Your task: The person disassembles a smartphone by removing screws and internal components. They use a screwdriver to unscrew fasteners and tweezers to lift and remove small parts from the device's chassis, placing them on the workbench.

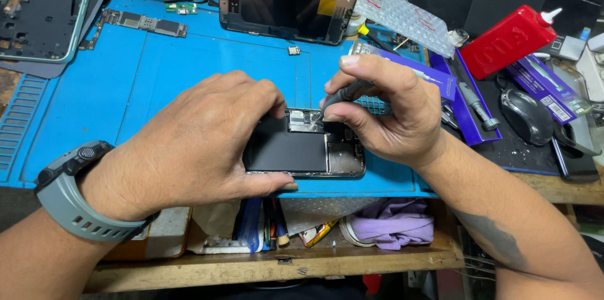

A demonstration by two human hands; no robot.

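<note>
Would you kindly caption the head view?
Left hand steadies opened phone on blue mat; right hand applies screwdriver.

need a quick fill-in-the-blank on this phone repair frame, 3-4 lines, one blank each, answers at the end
1. The left hand steadies the opened phone on a mat coloured ____.
2. The right hand holds a dark ____ with its tip down on the phone's insides.
3. The left wrist wears a grey ____.
4. The bottle lying to the right, with a white nozzle, is coloured ____.

Missing words: blue; screwdriver; watch; red
</note>
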